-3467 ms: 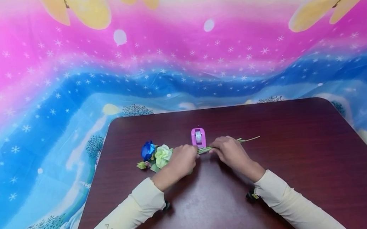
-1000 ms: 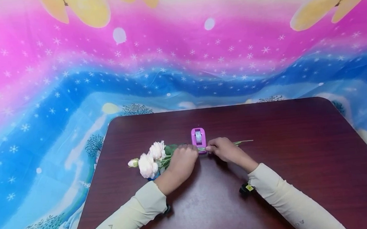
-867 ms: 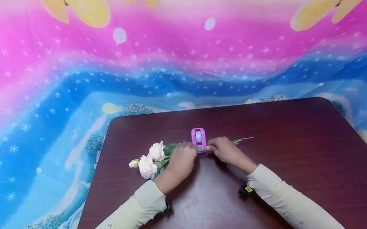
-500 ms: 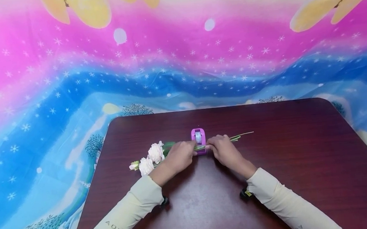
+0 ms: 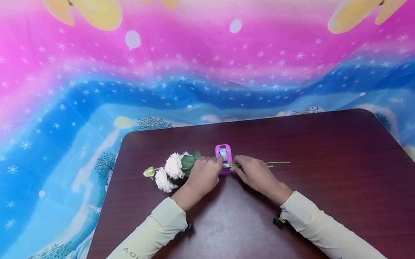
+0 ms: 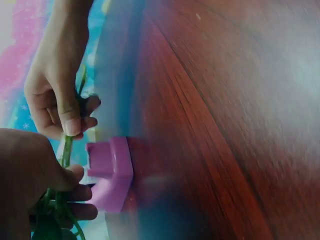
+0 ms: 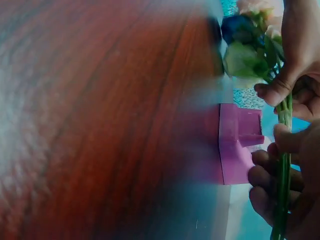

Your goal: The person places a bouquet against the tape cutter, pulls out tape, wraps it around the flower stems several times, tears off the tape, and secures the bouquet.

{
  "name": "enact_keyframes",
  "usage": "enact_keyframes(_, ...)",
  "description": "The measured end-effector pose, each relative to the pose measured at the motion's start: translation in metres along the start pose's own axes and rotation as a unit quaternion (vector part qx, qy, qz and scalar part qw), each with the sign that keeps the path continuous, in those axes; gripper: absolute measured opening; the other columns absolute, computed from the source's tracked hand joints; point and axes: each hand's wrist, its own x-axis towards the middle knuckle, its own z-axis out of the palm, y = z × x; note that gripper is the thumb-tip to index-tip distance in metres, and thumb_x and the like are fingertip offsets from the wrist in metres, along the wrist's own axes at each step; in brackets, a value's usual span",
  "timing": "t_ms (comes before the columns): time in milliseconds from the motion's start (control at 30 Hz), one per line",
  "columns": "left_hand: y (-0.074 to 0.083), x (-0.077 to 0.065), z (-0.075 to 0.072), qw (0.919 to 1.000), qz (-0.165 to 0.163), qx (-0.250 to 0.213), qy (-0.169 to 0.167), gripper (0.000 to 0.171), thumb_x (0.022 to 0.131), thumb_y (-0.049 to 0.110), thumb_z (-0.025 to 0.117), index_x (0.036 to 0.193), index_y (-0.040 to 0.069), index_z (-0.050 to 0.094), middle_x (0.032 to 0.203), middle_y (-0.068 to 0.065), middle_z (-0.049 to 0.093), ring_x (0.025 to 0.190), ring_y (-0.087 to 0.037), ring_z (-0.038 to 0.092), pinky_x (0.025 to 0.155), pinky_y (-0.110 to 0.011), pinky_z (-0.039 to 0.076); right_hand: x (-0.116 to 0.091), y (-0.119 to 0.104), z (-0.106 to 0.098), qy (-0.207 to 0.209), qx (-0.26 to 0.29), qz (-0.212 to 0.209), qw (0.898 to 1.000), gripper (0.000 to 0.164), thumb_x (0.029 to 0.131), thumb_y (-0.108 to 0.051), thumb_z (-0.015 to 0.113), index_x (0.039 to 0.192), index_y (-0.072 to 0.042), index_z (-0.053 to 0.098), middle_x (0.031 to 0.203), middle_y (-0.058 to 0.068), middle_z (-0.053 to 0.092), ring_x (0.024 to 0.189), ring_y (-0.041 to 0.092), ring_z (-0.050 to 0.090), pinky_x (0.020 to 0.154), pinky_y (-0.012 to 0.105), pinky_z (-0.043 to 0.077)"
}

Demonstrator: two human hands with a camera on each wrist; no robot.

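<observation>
Flowers [image 5: 174, 166] have rolled, left hand [image 5: 203, 174] and right hand [image 5: 257, 174] gripping stems [image 7: 283, 187].

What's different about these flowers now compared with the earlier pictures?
The bouquet has been turned over: the blue flower and pale green flower that first faced the head view are now underneath, and the white flowers show on top. The left hand and right hand hold the stems, as before. The pink tape dispenser stayed put.
</observation>
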Motion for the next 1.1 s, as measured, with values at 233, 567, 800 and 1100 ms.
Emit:
enact_keyframes(233, 0.001, -0.001, 0.008, 0.9996, 0.026, 0.008, 0.001, 0.037, 0.077, 0.014, 0.079, 0.107, 0.004, 0.059, 0.077, 0.0, 0.068, 0.063, -0.016, 0.063, 0.061, -0.029, 0.049, 0.004, -0.003, 0.007, -0.004, -0.028, 0.042, 0.999, 0.026, 0.09, -0.028, 0.078, 0.099, -0.009, 0.064, 0.075, -0.001, 0.057, 0.067, 0.014, 0.048, 0.065, 0.032, 0.043)
enact_keyframes(567, 0.002, 0.0, 0.011, 0.9995, 0.002, -0.029, -0.01, 0.024, 0.097, 0.03, 0.062, 0.106, 0.007, 0.06, 0.092, -0.004, 0.064, 0.08, -0.021, 0.056, 0.073, -0.034, 0.038, 0.007, -0.005, 0.013, 0.038, -0.047, 0.059, 0.996, 0.035, 0.082, -0.038, 0.085, 0.082, -0.009, 0.065, 0.07, 0.0, 0.058, 0.072, 0.021, 0.042, 0.069, 0.035, 0.028)
enact_keyframes(800, -0.001, -0.003, 0.018, 0.9995, 0.008, -0.017, 0.026, 0.021, 0.095, 0.028, 0.068, 0.102, 0.007, 0.067, 0.089, -0.004, 0.068, 0.078, -0.021, 0.057, 0.072, -0.034, 0.038, 0.007, -0.007, 0.018, 0.051, -0.064, 0.056, 0.995, 0.033, 0.085, -0.03, 0.084, 0.075, -0.013, 0.059, 0.065, -0.003, 0.052, 0.071, 0.021, 0.041, 0.07, 0.036, 0.026)
enact_keyframes(1100, 0.0, -0.001, 0.033, 0.9856, -0.001, 0.035, 0.166, 0.014, 0.084, 0.012, 0.069, 0.072, 0.013, 0.064, 0.063, -0.001, 0.066, 0.056, -0.02, 0.06, 0.064, -0.034, 0.038, 0.011, -0.011, 0.028, 0.162, -0.135, 0.015, 0.977, 0.025, 0.074, -0.018, 0.086, 0.063, -0.011, 0.064, 0.057, 0.004, 0.062, 0.063, 0.026, 0.046, 0.062, 0.04, 0.03)
